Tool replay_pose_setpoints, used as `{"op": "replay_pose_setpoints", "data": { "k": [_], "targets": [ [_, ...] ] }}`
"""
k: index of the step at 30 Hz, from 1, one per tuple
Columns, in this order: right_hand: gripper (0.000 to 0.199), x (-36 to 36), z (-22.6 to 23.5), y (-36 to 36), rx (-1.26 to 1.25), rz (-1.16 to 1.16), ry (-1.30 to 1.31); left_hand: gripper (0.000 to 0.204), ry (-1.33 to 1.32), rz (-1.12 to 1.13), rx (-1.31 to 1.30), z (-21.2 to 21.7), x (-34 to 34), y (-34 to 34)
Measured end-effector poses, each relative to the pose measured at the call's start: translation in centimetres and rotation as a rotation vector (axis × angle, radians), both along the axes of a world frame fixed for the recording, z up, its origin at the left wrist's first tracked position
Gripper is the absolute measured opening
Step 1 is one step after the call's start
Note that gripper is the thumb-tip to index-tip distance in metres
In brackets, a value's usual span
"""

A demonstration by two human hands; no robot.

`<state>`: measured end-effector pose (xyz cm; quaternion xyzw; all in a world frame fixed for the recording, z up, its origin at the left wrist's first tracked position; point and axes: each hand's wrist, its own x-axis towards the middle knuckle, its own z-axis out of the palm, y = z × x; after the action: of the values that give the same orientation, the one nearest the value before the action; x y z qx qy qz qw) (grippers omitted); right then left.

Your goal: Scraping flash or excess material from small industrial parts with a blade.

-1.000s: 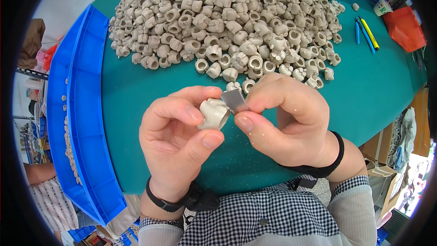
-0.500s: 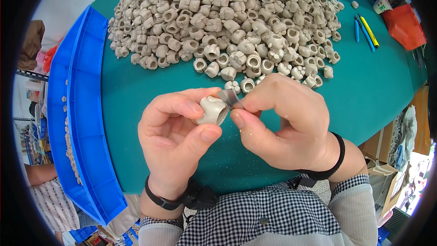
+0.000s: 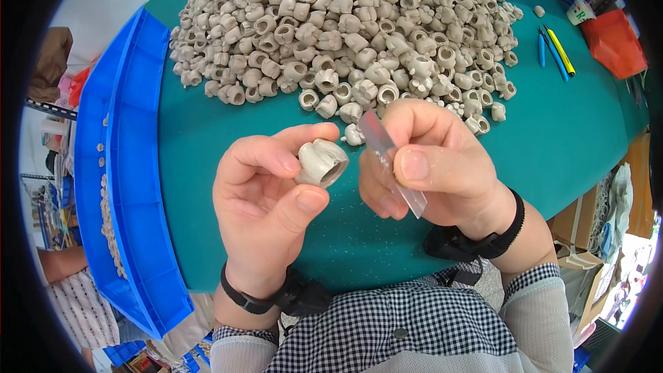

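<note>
Your left hand (image 3: 266,197) pinches a grey pipe fitting (image 3: 322,162); your right hand (image 3: 431,166) grips a thin blade (image 3: 392,160) just beside its rim, bare green table (image 3: 552,145) around.

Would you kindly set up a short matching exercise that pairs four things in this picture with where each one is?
Things:
1. Single grey ring-shaped fitting
2. Thin flat metal blade
3. Long blue plastic bin
4. Yellow and blue pens

Places:
A. Along the left edge of the green table
B. Pinched in the left hand
C. On the table at the far right, beside the red bag
D. Held in the right hand

Pairs: 1-B, 2-D, 3-A, 4-C
</note>
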<state>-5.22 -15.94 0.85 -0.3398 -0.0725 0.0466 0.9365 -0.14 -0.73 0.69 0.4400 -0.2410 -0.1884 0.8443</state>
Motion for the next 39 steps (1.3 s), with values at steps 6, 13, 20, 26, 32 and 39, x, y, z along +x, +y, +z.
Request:
{"op": "replay_pose_setpoints", "data": {
  "k": [6, 13, 20, 26, 32, 39],
  "targets": [
    [0.01, 0.3, -0.5, -0.5, 0.054, 0.015, -0.019, 0.026, 0.07, -0.007, -0.005, -0.2, 0.2, 0.1],
    [0.009, 0.4, -0.5, -0.5, 0.006, -0.053, -0.013, 0.026, 0.21, -0.054, -0.101, 0.1, 1.3, 1.1],
    [0.01, 0.1, -0.3, -0.7, -0.102, -0.155, 0.014, 0.044, 0.24, 0.05, -0.825, 4.8, 7.8, 11.2],
    [0.009, 0.5, -0.5, -1.0, -0.108, -0.17, 0.013, 0.04, -0.112, 0.554, 0.071, 2.7, 6.4, 4.6],
    [0.009, 0.5, -0.3, -1.2, -0.1, -0.21, -0.003, 0.021, -0.781, 0.3, 1.021, -2.4, 4.7, -1.8],
    [0.009, 0.5, -0.4, -1.3, -0.136, -0.225, -0.026, 0.02, -0.848, 0.282, 1.034, -3.4, 5.1, -2.2]
  ]
}}
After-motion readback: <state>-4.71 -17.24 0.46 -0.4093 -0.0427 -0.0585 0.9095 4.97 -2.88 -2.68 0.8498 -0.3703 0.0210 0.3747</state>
